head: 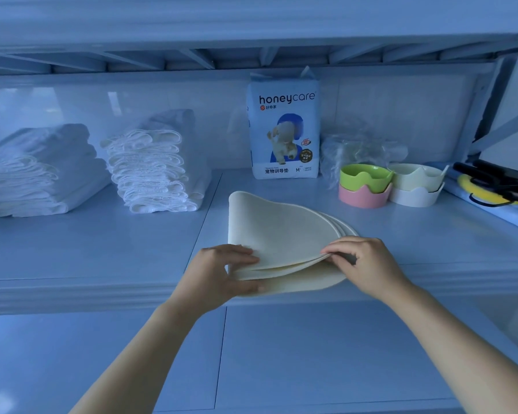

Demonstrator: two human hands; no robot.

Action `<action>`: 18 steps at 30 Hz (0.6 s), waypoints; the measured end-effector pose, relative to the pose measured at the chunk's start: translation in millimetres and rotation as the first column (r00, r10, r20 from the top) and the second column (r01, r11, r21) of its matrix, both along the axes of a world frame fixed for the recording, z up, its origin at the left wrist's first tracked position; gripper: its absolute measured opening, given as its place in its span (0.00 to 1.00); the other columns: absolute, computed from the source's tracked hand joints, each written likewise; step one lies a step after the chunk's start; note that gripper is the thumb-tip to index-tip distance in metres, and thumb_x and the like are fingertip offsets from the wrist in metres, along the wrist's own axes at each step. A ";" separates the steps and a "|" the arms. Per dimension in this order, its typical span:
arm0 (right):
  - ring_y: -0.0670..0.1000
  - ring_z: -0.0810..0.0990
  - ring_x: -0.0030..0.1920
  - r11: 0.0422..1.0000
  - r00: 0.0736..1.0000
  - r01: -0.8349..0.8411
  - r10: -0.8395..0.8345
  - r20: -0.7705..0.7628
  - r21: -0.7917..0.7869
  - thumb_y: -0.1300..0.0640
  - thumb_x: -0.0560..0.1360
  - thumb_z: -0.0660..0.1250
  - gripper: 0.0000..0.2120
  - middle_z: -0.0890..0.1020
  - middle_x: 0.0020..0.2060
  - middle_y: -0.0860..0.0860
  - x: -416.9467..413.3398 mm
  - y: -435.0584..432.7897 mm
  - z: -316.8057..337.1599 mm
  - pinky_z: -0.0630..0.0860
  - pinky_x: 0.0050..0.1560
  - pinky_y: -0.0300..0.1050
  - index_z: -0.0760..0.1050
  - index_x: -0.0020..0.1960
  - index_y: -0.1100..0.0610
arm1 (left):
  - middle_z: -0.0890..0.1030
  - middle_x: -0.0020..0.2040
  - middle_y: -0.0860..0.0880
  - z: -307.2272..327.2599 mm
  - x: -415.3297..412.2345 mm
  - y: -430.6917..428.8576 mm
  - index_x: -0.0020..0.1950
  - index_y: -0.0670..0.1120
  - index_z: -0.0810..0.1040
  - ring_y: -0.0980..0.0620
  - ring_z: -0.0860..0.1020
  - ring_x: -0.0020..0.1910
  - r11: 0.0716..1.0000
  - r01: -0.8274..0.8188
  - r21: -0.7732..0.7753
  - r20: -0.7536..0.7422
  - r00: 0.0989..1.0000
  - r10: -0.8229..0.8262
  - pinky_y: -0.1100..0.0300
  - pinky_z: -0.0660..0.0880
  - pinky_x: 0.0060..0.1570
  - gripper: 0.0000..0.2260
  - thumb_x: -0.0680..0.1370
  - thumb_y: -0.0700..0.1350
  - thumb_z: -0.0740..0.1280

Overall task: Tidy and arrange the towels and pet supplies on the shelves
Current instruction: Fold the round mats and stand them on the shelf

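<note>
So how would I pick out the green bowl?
Find the tall honeycare bag at the back of the shelf. Just right of it sit two small stacks of wavy-rimmed bowls. The green bowl tops the left stack, nested in a pink bowl; the other stack is pale.

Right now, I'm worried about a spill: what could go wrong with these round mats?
The round mats lie right at the shelf front edge, so they could slide off if the left hand or right hand loosens. Pushing them back carelessly might bump the stacked bowls.
</note>
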State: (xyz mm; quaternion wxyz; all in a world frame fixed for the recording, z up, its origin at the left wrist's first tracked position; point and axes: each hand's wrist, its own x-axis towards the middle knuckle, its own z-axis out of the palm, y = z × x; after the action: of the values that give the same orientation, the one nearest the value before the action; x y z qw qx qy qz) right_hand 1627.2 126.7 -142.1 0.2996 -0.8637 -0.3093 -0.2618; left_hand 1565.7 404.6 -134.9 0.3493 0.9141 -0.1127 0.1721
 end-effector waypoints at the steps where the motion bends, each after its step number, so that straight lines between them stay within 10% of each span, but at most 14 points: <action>1: 0.45 0.81 0.40 1.000 1.000 0.008 -0.008 0.005 -0.007 0.68 0.68 0.72 0.08 0.85 0.40 0.48 -0.8 -2.7 -0.8 0.73 0.45 0.32 0.84 0.43 0.57 | 0.75 0.52 0.69 0.0 0.6 -1.8 0.49 0.59 0.82 0.79 0.69 0.53 1.000 0.011 -0.023 -0.006 1.000 -0.012 0.84 0.61 0.50 0.22 0.57 0.59 0.78; 18: 0.41 0.80 0.39 0.996 0.990 0.044 -0.035 -0.134 0.071 0.58 0.67 0.76 0.03 0.84 0.38 0.45 -10.3 -15.2 -9.7 0.76 0.42 0.36 0.83 0.40 0.56 | 0.80 0.43 0.69 -6.9 6.4 -20.1 0.45 0.52 0.84 0.73 0.75 0.48 0.999 0.040 -0.005 0.011 0.999 -0.040 0.81 0.67 0.46 0.12 0.64 0.54 0.77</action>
State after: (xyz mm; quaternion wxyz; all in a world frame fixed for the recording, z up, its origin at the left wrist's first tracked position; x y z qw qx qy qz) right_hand 1616.8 111.6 -151.8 0.3460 -0.8736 -0.2616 -0.2207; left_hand 1572.1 384.5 -141.8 0.3545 0.9098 -0.1323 0.1704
